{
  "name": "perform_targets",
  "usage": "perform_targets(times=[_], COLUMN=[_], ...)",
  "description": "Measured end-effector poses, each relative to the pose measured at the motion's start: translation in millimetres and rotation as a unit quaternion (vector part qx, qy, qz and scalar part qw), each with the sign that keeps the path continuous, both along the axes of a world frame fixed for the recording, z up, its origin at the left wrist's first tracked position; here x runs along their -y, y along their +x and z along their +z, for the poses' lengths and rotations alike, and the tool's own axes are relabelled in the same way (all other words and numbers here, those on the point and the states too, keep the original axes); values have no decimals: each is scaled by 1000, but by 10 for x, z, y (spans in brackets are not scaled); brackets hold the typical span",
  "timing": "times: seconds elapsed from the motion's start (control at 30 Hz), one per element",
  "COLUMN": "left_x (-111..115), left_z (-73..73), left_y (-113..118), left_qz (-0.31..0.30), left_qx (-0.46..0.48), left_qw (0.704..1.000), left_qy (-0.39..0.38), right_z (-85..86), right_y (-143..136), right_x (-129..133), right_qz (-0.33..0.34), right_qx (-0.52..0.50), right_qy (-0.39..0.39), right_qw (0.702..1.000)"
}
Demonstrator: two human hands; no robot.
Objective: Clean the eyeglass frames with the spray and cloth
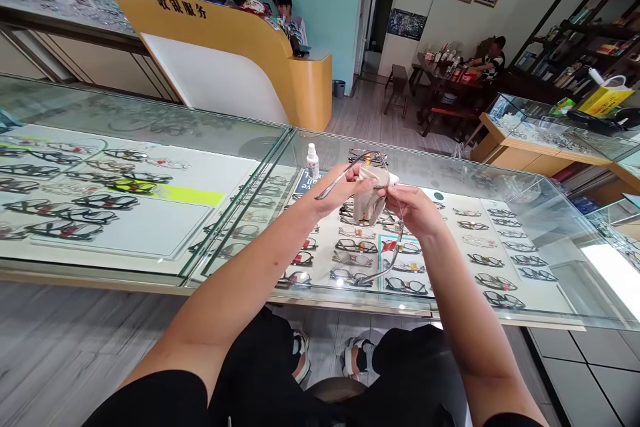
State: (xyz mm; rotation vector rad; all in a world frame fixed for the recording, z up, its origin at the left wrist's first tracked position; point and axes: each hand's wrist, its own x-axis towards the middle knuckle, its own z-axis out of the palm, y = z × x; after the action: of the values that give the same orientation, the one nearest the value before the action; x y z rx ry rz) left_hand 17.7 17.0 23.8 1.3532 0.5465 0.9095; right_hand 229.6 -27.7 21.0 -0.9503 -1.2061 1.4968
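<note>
Above the glass counter I hold a pair of eyeglasses [399, 250] between both hands, tilted, with one temple arm pointing left and the other hanging down at the right. A pale cleaning cloth [370, 175] is bunched around the front of the frame. My left hand [345, 188] is closed, pinching the cloth and the glasses together. My right hand [413, 207] is closed on the right side of the glasses, its fingertips touching the cloth's edge. Cloth and fingers hide part of the lenses. A small white bottle [313, 161] stands upright on the counter, left of my hands.
The glass display counter [235, 265] holds rows of spectacle frames [356, 245] beneath its top. A yellow cash desk [310, 90] stands beyond, with a person [287, 17] behind it. Another person [493, 63] sits at a dark table [443, 73] at the back right.
</note>
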Motion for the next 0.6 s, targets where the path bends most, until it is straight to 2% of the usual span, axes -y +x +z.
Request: perform_targets(times=[0.33, 0.6], left_x=[-35, 14], left_z=[86, 58], left_y=[-143, -51], left_qz=[7, 41], left_qx=[-80, -76], left_qw=[995, 994], left_qy=[55, 65], right_z=[20, 0], right_y=[51, 21], right_x=[4, 12], right_qz=[52, 78], right_qx=[28, 26], right_qy=[-19, -55], right_qw=[998, 995])
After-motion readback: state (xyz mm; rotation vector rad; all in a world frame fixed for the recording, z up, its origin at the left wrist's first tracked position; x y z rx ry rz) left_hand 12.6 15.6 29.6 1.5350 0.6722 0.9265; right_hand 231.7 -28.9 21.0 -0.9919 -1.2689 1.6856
